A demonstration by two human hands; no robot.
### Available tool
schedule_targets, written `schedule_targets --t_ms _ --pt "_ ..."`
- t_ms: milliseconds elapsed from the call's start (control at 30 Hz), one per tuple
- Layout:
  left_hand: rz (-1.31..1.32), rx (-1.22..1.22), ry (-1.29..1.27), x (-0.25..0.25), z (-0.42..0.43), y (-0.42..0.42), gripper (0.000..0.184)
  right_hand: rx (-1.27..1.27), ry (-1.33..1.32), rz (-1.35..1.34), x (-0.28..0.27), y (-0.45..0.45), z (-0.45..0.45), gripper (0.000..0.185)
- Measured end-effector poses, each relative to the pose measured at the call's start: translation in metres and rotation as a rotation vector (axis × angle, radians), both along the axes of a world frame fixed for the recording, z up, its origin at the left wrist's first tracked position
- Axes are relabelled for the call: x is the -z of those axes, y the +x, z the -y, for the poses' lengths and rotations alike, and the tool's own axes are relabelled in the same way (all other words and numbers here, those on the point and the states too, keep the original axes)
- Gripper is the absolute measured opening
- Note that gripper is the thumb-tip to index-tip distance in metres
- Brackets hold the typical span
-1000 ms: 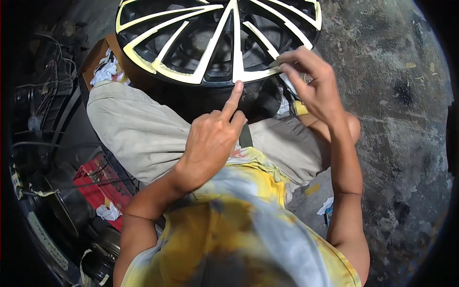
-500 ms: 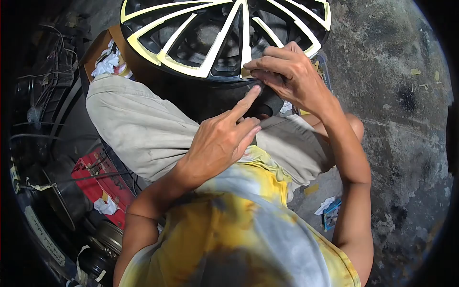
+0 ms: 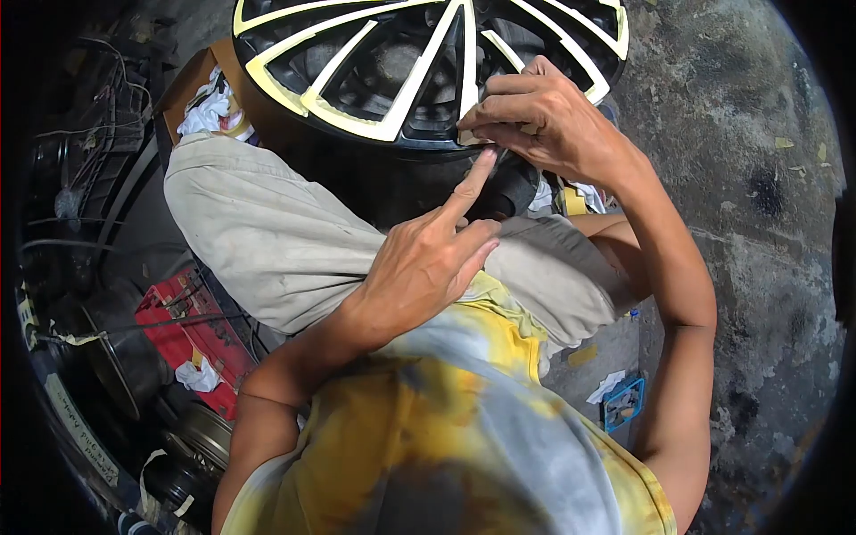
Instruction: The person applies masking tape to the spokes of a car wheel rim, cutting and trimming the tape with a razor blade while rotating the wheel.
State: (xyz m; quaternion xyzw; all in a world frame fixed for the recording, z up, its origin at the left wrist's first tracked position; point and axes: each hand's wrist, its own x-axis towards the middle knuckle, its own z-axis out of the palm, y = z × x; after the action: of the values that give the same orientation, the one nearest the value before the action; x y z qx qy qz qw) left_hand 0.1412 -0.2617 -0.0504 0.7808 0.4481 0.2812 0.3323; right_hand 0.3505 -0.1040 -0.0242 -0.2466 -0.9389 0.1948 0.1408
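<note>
Seated with legs bent, in beige trousers (image 3: 267,214) and a yellow, grey and white tie-dye shirt (image 3: 517,428), over a stained grey concrete floor (image 3: 740,223). At far centre, beyond the lap: a black multi-spoked wheel (image 3: 428,142), face up, with pale yellow tape strips (image 3: 392,128) along the borders of the spokes and outer edge. Right hand (image 3: 557,125) at the near edge of the wheel, from the right; closed in a pinch, thumb and fingers together on a small flat tan piece (image 3: 467,137) at the near end of a taped spoke. Left hand (image 3: 423,259) lower and to the left, half open and holding nothing: index finger straight out to the near edge, close below the pinch, other fingers loosely curled. Cannot tell whether touching the wheel. Left of the wheel, a brown cardboard box (image 3: 171,113) with crumpled white paper (image 3: 207,112) inside. Nearer on the left, a red plastic case (image 3: 218,343) with a white crumpled scrap (image 3: 198,375) on it. On the right, near the elbow, a small blue-framed box (image 3: 623,406) beside a white paper scrap (image 3: 605,386).
</note>
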Motion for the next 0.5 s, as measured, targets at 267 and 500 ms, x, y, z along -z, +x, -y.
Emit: schedule_targets --t_ms 267,500 --pt "0.003 -0.002 0.012 0.0021 -0.0013 0.0022 0.015 -0.058 0.012 0.012 -0.0072 -0.0031 -0.0056 0.019" --pt "0.015 -0.013 0.002 0.0008 -0.0031 0.0007 0.014 -0.054 -0.107 -0.036 -0.0058 -0.0056 -0.0079 0.018"
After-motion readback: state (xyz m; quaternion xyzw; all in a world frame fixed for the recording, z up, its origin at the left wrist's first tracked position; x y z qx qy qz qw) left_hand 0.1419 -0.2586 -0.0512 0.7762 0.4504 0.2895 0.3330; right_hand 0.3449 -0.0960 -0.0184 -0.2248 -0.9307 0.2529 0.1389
